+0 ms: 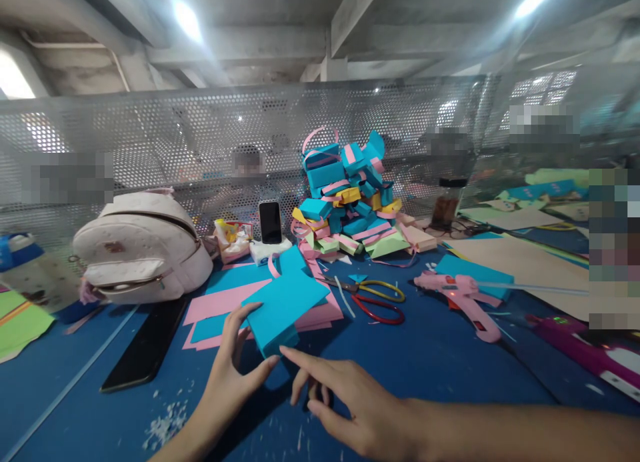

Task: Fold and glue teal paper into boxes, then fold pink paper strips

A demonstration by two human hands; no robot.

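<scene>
The left hand (236, 370) gripped a folded blue paper piece (287, 304), its fingers along the far left edge and its thumb near the lower front, so the paper sat pinched between them, tilted, just beyond the palm. The right hand (361, 403) held nothing that showed: its index finger stretched toward the near corner of the piece, the thumb stood well apart below, and the remaining fingers were loosely bent. Whether that index tip pressed on the paper or only hovered beside it was hard to tell, since the corner and the fingertip ran together in the view.

The step in hand looked like setting the folded side under the broad top panel. Doing it well called for a light left grip, because a hard squeeze would likely have buckled the thin walls, and for the right index to run along the crease instead of poking at one spot. Keeping the edges square before pressing would have mattered most.

Just beyond the left hand lay pink sheets (220, 307), partly under the held piece. Scissors (356, 289) lay beyond the right hand, and farther to its right a pink glue gun (454, 290) rested on the blue table (425, 375); its hot tip deserved a wide berth from both wrists. Well beyond both hands rose a heap of folded paper pieces (327, 180).
</scene>
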